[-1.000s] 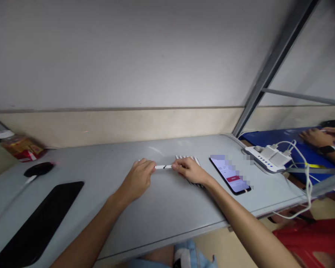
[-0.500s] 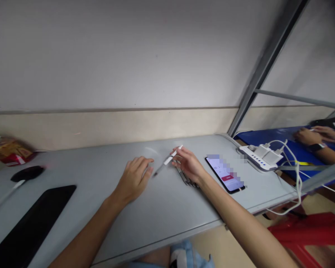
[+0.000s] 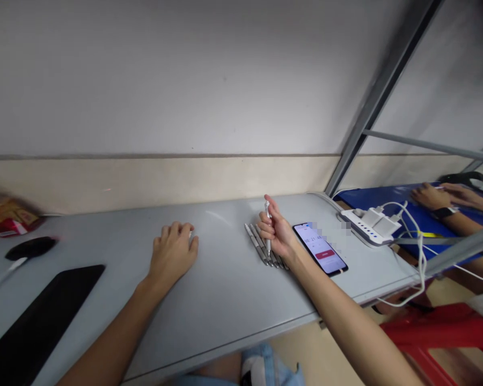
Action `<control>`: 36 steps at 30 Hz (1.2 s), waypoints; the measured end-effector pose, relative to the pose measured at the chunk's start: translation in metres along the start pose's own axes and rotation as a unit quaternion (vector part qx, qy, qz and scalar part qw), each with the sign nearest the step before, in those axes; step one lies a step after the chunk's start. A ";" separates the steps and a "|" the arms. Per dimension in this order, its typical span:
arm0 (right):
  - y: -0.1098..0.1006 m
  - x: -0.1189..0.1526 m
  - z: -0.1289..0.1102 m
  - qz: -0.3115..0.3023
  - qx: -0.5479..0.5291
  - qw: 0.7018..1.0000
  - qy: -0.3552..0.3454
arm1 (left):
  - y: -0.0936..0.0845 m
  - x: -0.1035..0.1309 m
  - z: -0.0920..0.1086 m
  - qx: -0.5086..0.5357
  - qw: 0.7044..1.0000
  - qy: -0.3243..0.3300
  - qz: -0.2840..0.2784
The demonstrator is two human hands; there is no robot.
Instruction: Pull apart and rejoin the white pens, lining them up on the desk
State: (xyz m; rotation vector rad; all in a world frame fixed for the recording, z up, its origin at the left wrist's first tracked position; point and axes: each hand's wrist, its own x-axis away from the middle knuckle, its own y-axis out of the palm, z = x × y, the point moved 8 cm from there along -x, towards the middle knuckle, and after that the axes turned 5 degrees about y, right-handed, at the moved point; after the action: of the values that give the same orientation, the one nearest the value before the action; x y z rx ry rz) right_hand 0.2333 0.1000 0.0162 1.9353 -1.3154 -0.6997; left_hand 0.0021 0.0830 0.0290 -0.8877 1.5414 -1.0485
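My right hand (image 3: 277, 229) is wrapped round a white-and-grey pen (image 3: 268, 209), held nearly upright with the thumb at its top end. Just below and left of that hand, several grey-and-white pens (image 3: 257, 244) lie side by side on the desk, partly covered by it. Well to the left, my left hand (image 3: 174, 251) rests low over the desk, palm down and fingers curled. A small white bit (image 3: 190, 234) shows at its fingertips; what it belongs to is hidden.
A lit phone (image 3: 320, 249) lies right of the pens, with a power strip (image 3: 366, 228) and white cables beyond. On the left are a black slab (image 3: 44, 321), a black mouse-like object (image 3: 30, 248) and a packaged item (image 3: 10, 215). Another person's hands (image 3: 430, 197) are at the blue table.
My right hand has turned the pen from a slant to nearly upright and closed round it. My left hand has moved left, away from the pen, its fingers now curled downward.
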 end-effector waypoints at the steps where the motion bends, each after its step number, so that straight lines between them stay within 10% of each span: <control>1: 0.000 0.000 0.000 -0.003 0.001 1.000 -0.002 | 0.002 0.000 -0.002 -0.005 1.000 -0.008 -0.013; 29: 0.011 0.001 0.011 0.005 0.128 0.991 0.021 | 0.020 0.006 -0.013 0.008 0.992 -0.051 -0.112; 36: 0.010 0.003 0.027 0.034 0.488 0.872 -0.013 | 0.021 0.007 -0.012 0.011 0.992 -0.049 -0.120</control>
State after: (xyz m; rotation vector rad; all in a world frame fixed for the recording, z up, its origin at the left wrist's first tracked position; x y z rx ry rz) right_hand 0.2085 0.0881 0.0075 2.6036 -1.9696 0.0461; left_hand -0.0119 0.0863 0.0080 -1.1135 1.3625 -1.1710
